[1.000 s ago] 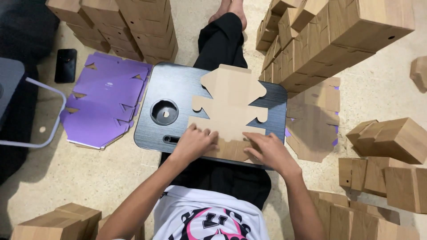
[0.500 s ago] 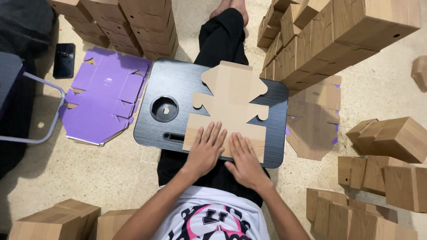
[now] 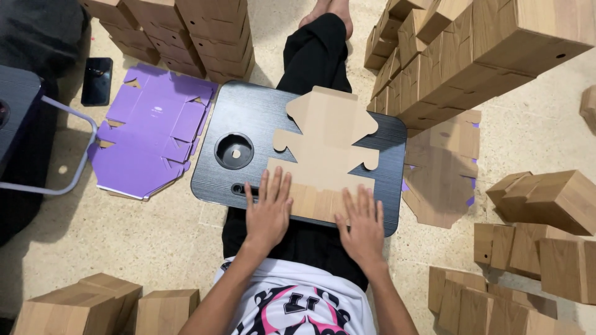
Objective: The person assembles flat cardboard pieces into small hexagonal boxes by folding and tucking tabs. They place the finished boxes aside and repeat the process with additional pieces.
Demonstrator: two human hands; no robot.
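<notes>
My left hand (image 3: 268,214) lies flat, palm down and fingers spread, grasping nothing; its fingertips press the near left edge of the flat, unfolded tan cardboard box blank (image 3: 324,152). My right hand (image 3: 362,224) is likewise open and flat, gripping nothing, with its fingers on the blank's near right edge. The blank lies spread on the dark rectangular lap tray (image 3: 261,118), covering the tray's right half and reaching its far edge. A round cup recess (image 3: 234,151) sits in the tray left of the blank. The tray rests across my legs. Left of the tray, on the floor, lies a stack of flat purple cardboard blanks (image 3: 152,136); a black phone (image 3: 97,80) lies beyond that stack. Right of the tray is another flat tan blank (image 3: 444,167), and behind it a wall of folded tan boxes (image 3: 484,49).
</notes>
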